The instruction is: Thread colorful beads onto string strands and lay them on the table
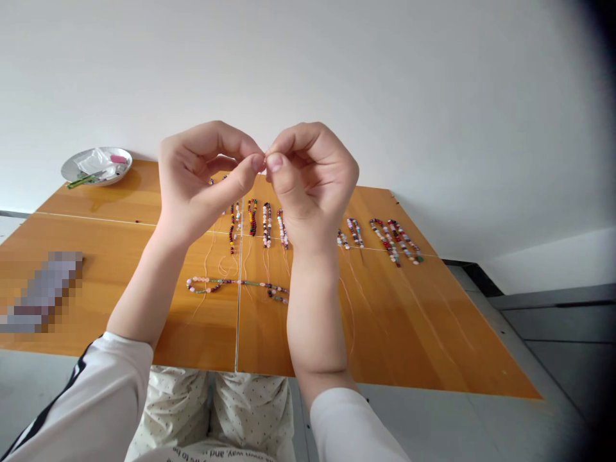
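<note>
Left grip: pinched, thumb against forefinger, on the held piece.
Right grip: pinched likewise, fingertips meeting or nearly meeting the left ones.
Held piece: tiny, pinkish, between both sets of fingertips, raised above the bench; mostly hidden, so whether thread or bead cannot be told.
Handling of held piece: judged very light and easily lost; best taken at its extreme ends, on the pads of thumb and forefinger.
Long strand: beaded, on the bench below the grips; judged limp, with smooth beads apt to slip; best lifted by the cord end, not mid-run.
Row of short strands: beaded, laid out below the grips, extending well to the right grip's right.
Trailing threads: fine, below the right grip; judged soft and prone to tangling.
Plate: well left of the left grip, holding clear plastic.
</note>
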### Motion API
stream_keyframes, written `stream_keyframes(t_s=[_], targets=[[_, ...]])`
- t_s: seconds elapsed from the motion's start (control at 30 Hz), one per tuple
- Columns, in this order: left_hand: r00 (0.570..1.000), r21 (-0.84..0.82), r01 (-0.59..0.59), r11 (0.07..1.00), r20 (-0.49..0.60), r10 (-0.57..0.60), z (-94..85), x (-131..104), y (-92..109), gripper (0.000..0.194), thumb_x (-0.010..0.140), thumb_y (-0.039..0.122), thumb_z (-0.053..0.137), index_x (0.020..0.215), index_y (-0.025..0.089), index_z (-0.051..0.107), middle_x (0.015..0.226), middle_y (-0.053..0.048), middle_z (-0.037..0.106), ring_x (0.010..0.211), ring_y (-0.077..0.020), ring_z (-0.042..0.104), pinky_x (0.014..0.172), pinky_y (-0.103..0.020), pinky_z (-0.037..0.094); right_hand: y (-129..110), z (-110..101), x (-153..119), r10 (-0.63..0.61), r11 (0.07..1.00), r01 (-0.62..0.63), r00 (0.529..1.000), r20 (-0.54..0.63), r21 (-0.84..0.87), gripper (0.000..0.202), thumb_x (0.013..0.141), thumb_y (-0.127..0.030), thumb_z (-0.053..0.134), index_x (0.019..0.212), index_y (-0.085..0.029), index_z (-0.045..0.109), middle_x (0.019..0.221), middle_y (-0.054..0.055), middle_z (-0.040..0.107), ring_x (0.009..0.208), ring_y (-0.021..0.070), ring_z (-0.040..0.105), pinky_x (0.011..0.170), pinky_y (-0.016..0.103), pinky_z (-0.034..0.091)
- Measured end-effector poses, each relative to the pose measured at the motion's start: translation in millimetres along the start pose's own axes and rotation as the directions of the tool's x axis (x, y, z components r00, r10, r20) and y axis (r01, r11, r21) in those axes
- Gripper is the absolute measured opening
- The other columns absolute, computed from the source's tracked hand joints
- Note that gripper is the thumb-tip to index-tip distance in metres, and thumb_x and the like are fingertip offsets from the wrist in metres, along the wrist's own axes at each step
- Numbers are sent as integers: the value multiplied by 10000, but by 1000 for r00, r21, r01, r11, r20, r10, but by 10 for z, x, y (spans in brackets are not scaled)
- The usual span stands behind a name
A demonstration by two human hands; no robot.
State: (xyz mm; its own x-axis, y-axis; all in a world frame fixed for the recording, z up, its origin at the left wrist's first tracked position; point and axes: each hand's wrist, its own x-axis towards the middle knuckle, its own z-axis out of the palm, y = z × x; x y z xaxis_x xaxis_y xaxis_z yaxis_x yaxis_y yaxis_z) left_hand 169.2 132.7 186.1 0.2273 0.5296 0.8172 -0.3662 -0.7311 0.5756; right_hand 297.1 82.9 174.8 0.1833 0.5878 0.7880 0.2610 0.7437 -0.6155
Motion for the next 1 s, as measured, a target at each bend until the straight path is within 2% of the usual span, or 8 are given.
stream_keyframes(t_s=[0.17, 0.33, 0.5, 0.63, 0.7, 0.8, 1.0], targets=[[999, -1, 14, 1000, -36, -14, 13, 12, -50, 239, 766, 372, 815, 688, 181, 692, 654, 20, 684, 578, -71, 659, 515, -178, 526, -14, 20, 8, 36, 999, -36, 999, -41, -15, 238, 856, -527, 691, 800, -307, 619, 800, 10, 649, 772, 198, 628, 720, 379, 574], [999, -29, 31, 999, -40, -32, 29, 6, -68, 232, 780, 366, 806, 689, 185, 691, 670, 9, 706, 614, -86, 684, 553, -191, 538, 31, 30, 19, -39, 997, 43, 998, -56, 63, 112, 895, -377, 656, 799, -322, 675, 790, -7, 675, 743, 191, 644, 720, 372, 568], [997, -30, 63, 998, -36, -64, 19, 7, -37, 235, 769, 374, 813, 699, 193, 682, 679, 19, 706, 647, -98, 704, 587, -202, 553, 82, 34, 17, -62, 998, 60, 996, -60, -21, 182, 901, -525, 614, 933, -354, 670, 742, -5, 607, 695, 184, 602, 710, 358, 547], [997, -39, 63, 997, -33, -64, 12, 11, -57, 219, 762, 363, 819, 702, 196, 690, 667, 20, 701, 616, -87, 682, 558, -201, 528, 86, 59, 8, -152, 988, 154, 983, -99, 16, 84, 903, -416, 670, 902, -332, 669, 779, -16, 625, 708, 155, 600, 686, 319, 525], [999, -43, 45, 998, -25, -46, 10, 14, -76, 189, 783, 331, 807, 710, 192, 702, 667, 8, 705, 603, -80, 668, 549, -201, 514, 72, 62, 3, -138, 990, 137, 983, -121, -20, 94, 914, -390, 665, 864, -310, 663, 820, -3, 653, 766, 168, 631, 724, 330, 538], [1000, -55, 14, 998, -15, -15, 0, 17, -92, 186, 791, 325, 804, 714, 187, 705, 676, -1, 710, 620, -84, 677, 562, -206, 517, 55, 50, 2, -74, 993, 61, 989, -129, -100, 175, 917, -457, 649, 869, -289, 656, 845, 24, 671, 815, 198, 654, 768, 366, 557], [1000, -48, -8, 999, 0, 8, -66, 28, -117, 128, 843, 254, 765, 746, 190, 711, 693, 18, 719, 626, -60, 659, 579, -207, 520, 68, 15, 31, -130, 986, 141, 984, -124, 88, 57, 883, -314, 722, 841, -281, 702, 824, -5, 702, 764, 163, 664, 727, 329, 563]])
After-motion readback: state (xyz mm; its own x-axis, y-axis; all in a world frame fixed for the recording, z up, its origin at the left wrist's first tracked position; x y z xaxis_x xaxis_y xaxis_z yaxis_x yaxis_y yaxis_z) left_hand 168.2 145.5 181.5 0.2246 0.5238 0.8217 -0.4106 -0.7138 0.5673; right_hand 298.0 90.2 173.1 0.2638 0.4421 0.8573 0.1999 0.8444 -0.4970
